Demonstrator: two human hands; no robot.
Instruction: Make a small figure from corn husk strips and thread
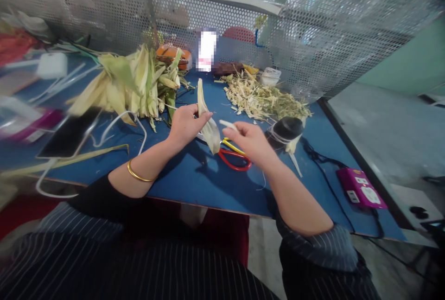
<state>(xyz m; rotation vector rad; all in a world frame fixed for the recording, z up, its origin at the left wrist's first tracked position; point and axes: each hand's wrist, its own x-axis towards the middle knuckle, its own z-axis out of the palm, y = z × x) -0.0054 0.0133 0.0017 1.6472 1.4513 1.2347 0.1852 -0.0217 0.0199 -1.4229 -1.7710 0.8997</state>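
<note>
My left hand [187, 124] pinches a pale corn husk [210, 133], which hangs down in front of the fingers with its narrow end pointing up. A short whitish strip [227, 125], perhaps rolled husk, is gripped in my right hand [252, 140] close by on the right. Below the hands lie scissors [234, 160] with red and yellow handles, their blades partly covered by the husk. Just right of my right hand is a dark spool-like object [287, 130] wound with pale string.
Behind my left hand is a heap of corn husks [128, 77]. Shredded husk scraps [250, 96] are piled at the back right. A phone [69, 133] with a white cable lies left; a magenta box [361, 188] sits right. Perforated metal panels [222, 3] border the blue table [181, 177].
</note>
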